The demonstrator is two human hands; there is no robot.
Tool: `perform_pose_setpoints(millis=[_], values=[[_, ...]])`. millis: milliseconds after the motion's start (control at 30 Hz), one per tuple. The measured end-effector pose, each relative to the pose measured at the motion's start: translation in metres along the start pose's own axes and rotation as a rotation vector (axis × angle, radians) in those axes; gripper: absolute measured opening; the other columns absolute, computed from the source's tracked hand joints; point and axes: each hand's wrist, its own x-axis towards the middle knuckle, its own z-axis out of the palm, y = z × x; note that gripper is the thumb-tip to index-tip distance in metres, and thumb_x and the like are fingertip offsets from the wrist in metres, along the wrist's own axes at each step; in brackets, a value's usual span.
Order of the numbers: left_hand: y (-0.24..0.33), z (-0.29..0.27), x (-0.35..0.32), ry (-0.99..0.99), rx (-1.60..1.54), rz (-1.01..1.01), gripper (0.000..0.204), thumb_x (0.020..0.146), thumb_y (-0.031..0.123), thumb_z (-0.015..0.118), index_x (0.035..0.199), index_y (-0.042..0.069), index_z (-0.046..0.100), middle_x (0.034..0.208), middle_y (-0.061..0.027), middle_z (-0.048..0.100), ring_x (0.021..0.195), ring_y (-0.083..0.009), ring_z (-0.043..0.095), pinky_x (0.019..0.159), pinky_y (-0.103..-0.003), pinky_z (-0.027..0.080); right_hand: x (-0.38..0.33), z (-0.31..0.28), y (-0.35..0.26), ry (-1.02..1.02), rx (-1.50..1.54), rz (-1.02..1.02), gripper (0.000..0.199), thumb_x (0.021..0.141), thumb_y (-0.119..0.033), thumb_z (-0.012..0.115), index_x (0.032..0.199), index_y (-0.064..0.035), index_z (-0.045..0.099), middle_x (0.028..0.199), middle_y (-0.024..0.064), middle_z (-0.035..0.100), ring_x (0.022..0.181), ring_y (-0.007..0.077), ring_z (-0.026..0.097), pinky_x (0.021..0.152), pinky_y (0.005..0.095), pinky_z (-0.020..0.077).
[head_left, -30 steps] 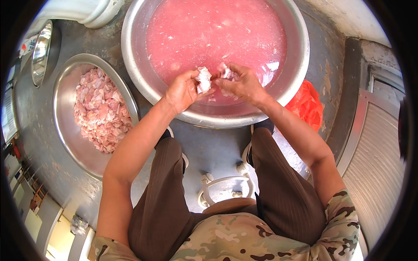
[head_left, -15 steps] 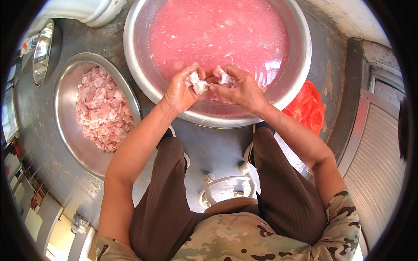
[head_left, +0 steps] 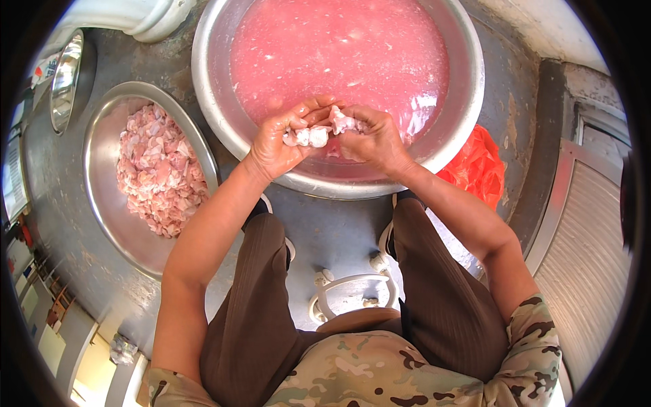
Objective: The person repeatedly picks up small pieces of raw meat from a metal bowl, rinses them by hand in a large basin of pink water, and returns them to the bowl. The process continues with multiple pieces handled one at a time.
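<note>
Over the near side of a large metal basin (head_left: pixel 472 88) full of cloudy pink water (head_left: pixel 339 54), my two hands meet, wet and close together. My left hand (head_left: pixel 270 146) is palm up, fingers curled round pale pieces of raw meat (head_left: pixel 312 137). My right hand (head_left: pixel 383 144) grips another whitish-pink meat piece (head_left: pixel 341 121) between thumb and fingers. Some of the fingertips are hidden behind the meat. To the left, a wide steel bowl (head_left: pixel 102 197) holds a heap of cut raw meat pieces (head_left: pixel 159 169), apart from both hands.
A red plastic bag (head_left: pixel 478 169) lies against the basin's right side. Another shiny metal bowl (head_left: pixel 66 81) leans at the far left. Beneath me, a light-coloured frame with casters (head_left: pixel 356 279) stands on the grey floor (head_left: pixel 308 227). A ribbed door panel (head_left: pixel 576 251) is at the right.
The fingers of my left hand have straightened and spread a little, showing more of the meat in the palm. My right hand has turned slightly with its piece. The basin and bowl stay put.
</note>
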Motion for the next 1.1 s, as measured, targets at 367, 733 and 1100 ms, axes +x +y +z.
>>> perform_pose_setpoints(millis=[367,733,1100], values=[[-0.01,-0.006,0.002,0.107,0.231,0.05,0.042,0.08,-0.005,0.052,0.121,0.001,0.048,0.117,-0.0111,0.056,0.109,-0.0205,0.055,0.093,-0.032,0.046,-0.002,-0.007,-0.022,0.004,0.061,-0.056,0.011,0.082,-0.001,0.059,0.092,-0.001,0.061,0.066,-0.0016,0.054,0.056,0.0037,0.048,0.046,0.0198,0.0374],[-0.01,-0.004,-0.001,0.126,0.195,0.189,0.045,0.076,-0.008,0.051,0.12,-0.001,0.048,0.118,-0.0129,0.056,0.111,-0.0244,0.055,0.097,-0.035,0.044,-0.007,-0.027,-0.005,0.027,0.139,0.06,0.011,0.082,-0.001,0.059,0.093,-0.0008,0.059,0.071,-0.0012,0.055,0.059,0.0042,0.05,0.046,0.0202,0.0377],[-0.004,0.005,0.0,0.166,0.054,0.087,0.03,0.085,0.011,0.052,0.114,0.001,0.053,0.106,-0.0114,0.061,0.097,-0.021,0.059,0.089,-0.036,0.048,-0.008,-0.028,-0.019,-0.024,0.035,0.165,0.015,0.091,-0.018,0.054,0.098,-0.0054,0.057,0.075,0.0013,0.058,0.06,0.0049,0.053,0.046,0.019,0.0376]])
